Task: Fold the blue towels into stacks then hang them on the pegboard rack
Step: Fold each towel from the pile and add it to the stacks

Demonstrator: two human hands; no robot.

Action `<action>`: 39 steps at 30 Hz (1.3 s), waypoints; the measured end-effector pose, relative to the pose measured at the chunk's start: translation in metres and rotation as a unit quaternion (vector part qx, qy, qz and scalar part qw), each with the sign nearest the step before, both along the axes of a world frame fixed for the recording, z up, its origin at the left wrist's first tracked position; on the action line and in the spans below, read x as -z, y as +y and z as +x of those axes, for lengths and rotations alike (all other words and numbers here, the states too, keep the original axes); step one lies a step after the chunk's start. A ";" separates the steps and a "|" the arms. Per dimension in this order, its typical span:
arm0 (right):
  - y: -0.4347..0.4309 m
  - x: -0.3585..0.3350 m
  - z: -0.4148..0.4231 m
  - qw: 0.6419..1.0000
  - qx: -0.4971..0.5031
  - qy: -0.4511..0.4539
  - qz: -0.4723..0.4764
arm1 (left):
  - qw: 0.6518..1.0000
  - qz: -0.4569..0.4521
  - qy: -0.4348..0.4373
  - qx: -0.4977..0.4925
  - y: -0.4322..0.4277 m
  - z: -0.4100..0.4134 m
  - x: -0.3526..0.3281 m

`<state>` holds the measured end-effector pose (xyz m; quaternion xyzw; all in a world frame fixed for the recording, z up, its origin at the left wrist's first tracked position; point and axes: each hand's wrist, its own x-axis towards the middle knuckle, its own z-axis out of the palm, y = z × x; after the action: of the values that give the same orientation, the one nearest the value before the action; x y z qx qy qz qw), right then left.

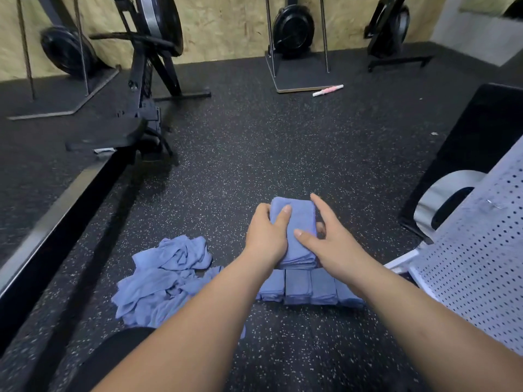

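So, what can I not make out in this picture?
Head view only:
- Row: ends hidden under left arm and right arm, so no count.
- Rack: cut off by the right edge; hooks unseen.
- Stack: layers too fine to count; left hand and right hand cover its sides.
- Pile: near part hidden by the left arm.

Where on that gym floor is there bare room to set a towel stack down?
Bare floor stretches beyond the towel stack toward the exercise machines. Crowded nearer: loose towel pile left, row of folded towels in the middle, pegboard rack right.
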<state>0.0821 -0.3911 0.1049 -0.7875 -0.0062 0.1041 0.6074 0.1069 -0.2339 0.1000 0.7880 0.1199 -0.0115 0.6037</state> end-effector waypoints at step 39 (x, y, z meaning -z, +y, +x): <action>0.132 0.276 0.066 0.894 -0.151 0.015 -0.422 | 0.979 0.020 0.178 0.093 0.156 0.058 0.282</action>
<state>0.1485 -0.2587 -0.1710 -0.9579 -0.0710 0.1990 0.1946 0.1649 -0.0777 -0.1824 0.7930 0.1516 -0.2052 0.5532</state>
